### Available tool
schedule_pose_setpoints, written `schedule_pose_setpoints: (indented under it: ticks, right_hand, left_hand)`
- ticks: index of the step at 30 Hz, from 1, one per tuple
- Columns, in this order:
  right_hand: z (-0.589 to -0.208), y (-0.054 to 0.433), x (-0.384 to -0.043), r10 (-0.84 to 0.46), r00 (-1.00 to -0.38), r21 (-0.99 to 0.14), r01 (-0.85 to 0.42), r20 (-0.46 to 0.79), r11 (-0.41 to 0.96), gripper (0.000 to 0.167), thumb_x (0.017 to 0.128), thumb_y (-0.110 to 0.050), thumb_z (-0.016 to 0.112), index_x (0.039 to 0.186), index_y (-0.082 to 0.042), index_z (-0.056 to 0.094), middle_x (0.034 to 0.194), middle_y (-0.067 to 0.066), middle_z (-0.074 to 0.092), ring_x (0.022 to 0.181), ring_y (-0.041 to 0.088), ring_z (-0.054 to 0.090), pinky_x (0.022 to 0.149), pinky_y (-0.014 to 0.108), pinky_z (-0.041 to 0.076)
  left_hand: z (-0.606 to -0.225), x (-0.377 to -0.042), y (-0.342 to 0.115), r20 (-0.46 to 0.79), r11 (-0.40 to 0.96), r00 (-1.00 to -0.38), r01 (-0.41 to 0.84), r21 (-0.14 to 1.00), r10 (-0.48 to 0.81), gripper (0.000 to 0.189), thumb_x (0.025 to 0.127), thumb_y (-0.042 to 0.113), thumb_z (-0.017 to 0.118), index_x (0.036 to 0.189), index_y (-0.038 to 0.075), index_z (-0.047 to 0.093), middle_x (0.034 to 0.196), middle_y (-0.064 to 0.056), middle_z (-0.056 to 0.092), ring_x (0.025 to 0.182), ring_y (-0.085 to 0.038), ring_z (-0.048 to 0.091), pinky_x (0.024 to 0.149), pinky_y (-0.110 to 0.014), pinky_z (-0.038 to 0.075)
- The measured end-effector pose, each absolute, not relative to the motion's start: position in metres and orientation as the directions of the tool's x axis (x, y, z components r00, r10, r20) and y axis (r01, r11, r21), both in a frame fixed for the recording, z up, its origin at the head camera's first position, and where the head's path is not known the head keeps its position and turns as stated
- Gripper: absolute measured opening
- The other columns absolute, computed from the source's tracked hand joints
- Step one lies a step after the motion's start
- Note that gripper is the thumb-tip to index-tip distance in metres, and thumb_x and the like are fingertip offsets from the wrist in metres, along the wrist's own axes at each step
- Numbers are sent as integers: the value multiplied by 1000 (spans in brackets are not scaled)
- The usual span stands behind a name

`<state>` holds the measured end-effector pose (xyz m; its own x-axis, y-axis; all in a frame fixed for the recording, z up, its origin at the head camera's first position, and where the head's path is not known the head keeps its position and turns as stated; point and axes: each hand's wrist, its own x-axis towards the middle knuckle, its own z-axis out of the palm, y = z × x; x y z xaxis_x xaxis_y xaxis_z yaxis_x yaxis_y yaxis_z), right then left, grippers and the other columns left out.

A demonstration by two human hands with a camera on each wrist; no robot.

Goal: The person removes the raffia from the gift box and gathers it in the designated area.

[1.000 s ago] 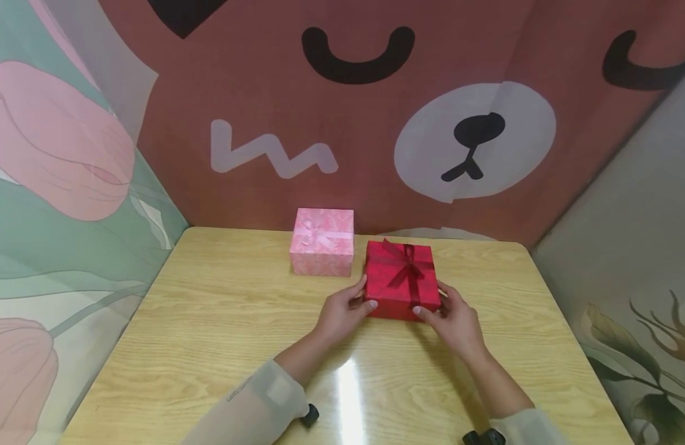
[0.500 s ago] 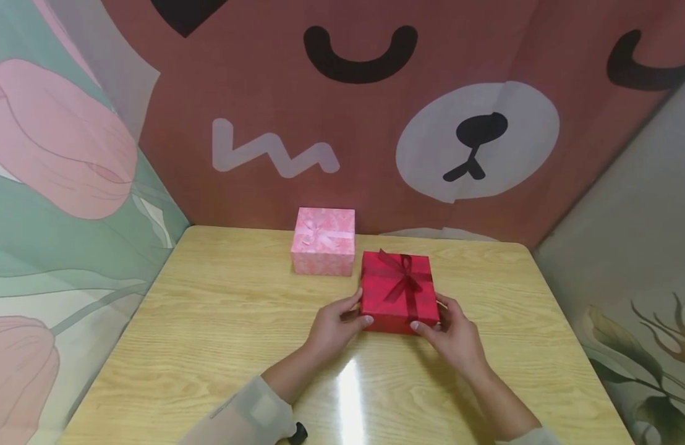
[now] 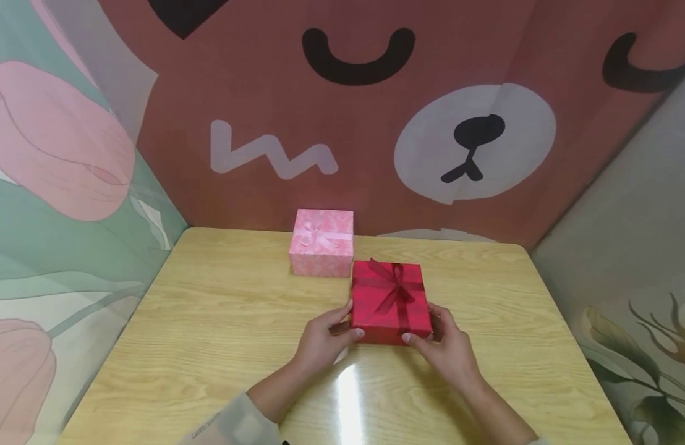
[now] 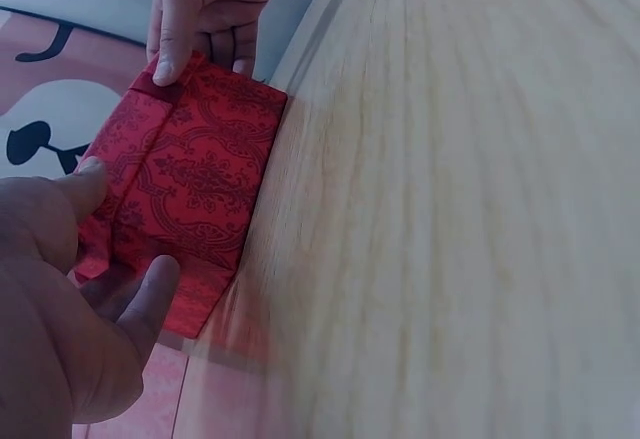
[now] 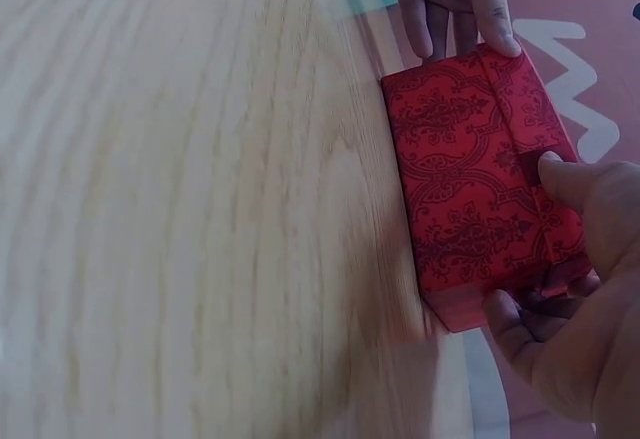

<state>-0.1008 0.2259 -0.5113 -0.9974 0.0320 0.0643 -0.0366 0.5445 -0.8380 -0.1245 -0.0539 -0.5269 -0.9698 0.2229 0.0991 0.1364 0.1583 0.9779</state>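
A red gift box (image 3: 370, 306) with a dark red ribbon and bow (image 3: 397, 289) is held between both hands on the table. My left hand (image 3: 319, 343) grips its left side, thumb at the front lower corner and fingers along the side. On the opposite side my right hand (image 3: 452, 355) grips it the same way, its thumb on the front face near the ribbon. Both wrist views show the dark scroll pattern on the front face of the box (image 4: 205, 169), with its lower edge right at the tabletop. A pink gift box (image 3: 323, 262) with a pale pink bow stands just behind to the left.
The light wooden table (image 3: 209, 334) has rounded back corners and meets a wall hanging (image 3: 264, 198) with a large bear face. Printed flower panels (image 3: 59, 142) flank the left side, and a grey panel (image 3: 626, 204) stands on the right.
Both hands have drawn the red gift box toward me and slightly left, so it now sits farther forward than the pink box. The pink gift box stays in place.
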Motion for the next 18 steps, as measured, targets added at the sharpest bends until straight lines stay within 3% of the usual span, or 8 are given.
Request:
schedule_pose_setpoints:
  ticks: [10, 18]
  right_hand:
    - [-514, 212, -93, 31, -995, -843, -63, 94, 534, 82, 81, -39, 91, 147, -15, 50, 137, 12, 66, 123, 28, 66, 93, 43, 59]
    - [-514, 203, -90, -6, -991, -850, -121, 137, 513, 79, 81, -33, 92, 146, -16, 51, 134, 8, 69, 119, 23, 67, 91, 41, 61]
  left_hand:
    - [-528, -114, -68, 83, 114, -973, 110, 987, 215, 63, 89, 18, 85, 146, 15, 60, 143, -10, 63, 116, -29, 69, 89, -26, 59]
    - [-524, -106, -80, 66, 133, -978, 94, 987, 199, 64, 89, 18, 85, 147, 16, 58, 143, -9, 62, 117, -28, 69, 89, -26, 59]
